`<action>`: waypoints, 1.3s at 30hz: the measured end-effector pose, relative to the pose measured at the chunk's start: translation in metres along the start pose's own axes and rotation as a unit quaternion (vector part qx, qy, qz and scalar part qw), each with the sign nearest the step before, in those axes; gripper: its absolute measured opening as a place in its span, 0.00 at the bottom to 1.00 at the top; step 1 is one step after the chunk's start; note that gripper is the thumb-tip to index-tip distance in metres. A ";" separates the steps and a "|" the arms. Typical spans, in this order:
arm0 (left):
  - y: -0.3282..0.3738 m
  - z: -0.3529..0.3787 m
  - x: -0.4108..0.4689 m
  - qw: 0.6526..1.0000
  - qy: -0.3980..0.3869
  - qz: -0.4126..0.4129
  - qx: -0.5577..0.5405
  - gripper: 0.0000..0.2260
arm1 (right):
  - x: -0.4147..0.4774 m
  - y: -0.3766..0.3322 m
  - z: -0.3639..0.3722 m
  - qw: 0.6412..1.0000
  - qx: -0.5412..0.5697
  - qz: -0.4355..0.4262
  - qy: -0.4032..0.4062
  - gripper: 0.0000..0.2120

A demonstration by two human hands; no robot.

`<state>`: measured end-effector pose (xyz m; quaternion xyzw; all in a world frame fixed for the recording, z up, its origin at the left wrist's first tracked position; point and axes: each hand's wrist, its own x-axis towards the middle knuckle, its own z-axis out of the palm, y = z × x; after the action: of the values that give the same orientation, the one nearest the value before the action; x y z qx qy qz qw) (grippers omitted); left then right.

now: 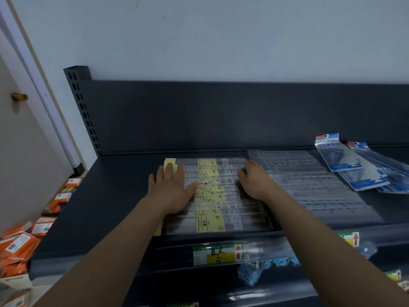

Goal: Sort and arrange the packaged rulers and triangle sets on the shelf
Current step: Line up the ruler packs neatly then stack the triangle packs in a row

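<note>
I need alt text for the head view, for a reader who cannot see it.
The left hand and right hand rest on yellow-labelled ruler packs on a dark shelf. Clear packs and blue packs lie to the right.

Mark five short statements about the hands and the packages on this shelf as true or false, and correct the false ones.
1. The left hand lies flat on the yellow-labelled rulers. True.
2. Clear-packed rulers lie between the yellow-labelled rulers and the blue triangle sets. True.
3. The right hand holds one of the blue triangle sets. False: it rests on the right end of the yellow-labelled rulers, and the blue triangle sets lie untouched at the far right.
4. The orange packs are stacked on the shelf. False: they lie lower down, to the left of the shelf.
5. The price tag on the shelf's front edge bears a red arrow. True.
</note>
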<state>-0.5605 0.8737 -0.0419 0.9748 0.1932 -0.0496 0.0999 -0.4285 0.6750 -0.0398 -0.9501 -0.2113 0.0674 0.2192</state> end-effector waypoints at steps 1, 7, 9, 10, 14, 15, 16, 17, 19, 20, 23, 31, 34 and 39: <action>-0.001 0.001 0.003 1.000 -0.007 -0.004 0.003 0.35 | 0.004 -0.002 0.000 1.000 0.004 0.006 0.001 0.20; -0.002 0.006 0.007 0.999 -0.028 -0.018 0.014 0.35 | 0.017 -0.010 0.004 1.000 -0.007 -0.001 0.022 0.19; -0.003 0.004 0.010 0.999 -0.026 -0.024 0.006 0.36 | 0.020 -0.012 0.003 1.000 -0.001 -0.004 0.023 0.19; -0.004 0.001 0.013 0.999 -0.019 -0.029 0.000 0.36 | 0.022 -0.012 0.002 1.000 0.002 -0.002 0.024 0.19; -0.007 -0.004 0.025 0.999 -0.013 -0.051 -0.014 0.36 | 0.034 -0.014 0.000 1.000 0.012 -0.003 0.024 0.19; -0.007 -0.003 0.026 0.998 -0.018 -0.051 -0.013 0.35 | 0.035 -0.014 0.002 1.000 0.014 -0.006 0.018 0.17; -0.008 -0.002 0.027 0.998 -0.022 -0.050 -0.009 0.35 | 0.037 -0.014 0.005 1.000 0.018 -0.008 0.014 0.13; -0.008 0.000 0.027 0.998 -0.023 -0.050 -0.004 0.35 | 0.040 -0.011 0.008 1.000 0.024 -0.013 0.011 0.08; -0.007 0.001 0.027 0.999 -0.020 -0.049 0.001 0.35 | 0.040 -0.006 0.011 0.999 0.035 -0.028 0.014 0.04; -0.007 0.001 0.026 0.999 -0.017 -0.048 0.000 0.35 | 0.039 -0.004 0.011 0.998 0.042 -0.031 0.017 0.04; -0.006 -0.007 0.020 0.999 -0.001 -0.042 0.000 0.34 | 0.031 -0.003 0.003 0.998 0.035 -0.049 0.017 0.06; 0.008 0.012 -0.020 0.999 -0.033 0.004 0.013 0.34 | -0.020 -0.009 0.021 0.987 -0.135 -0.066 -0.051 0.35; 0.010 0.014 -0.021 1.000 -0.025 0.000 0.012 0.34 | -0.026 -0.011 0.027 0.984 -0.162 -0.064 -0.044 0.35; 0.008 0.007 -0.026 1.000 -0.002 0.015 0.004 0.34 | -0.034 -0.015 0.016 0.990 -0.122 -0.064 -0.018 0.32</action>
<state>-0.5816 0.8552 -0.0438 0.9778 0.1782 -0.0508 0.0976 -0.4687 0.6791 -0.0463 -0.9528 -0.2825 0.0442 0.1020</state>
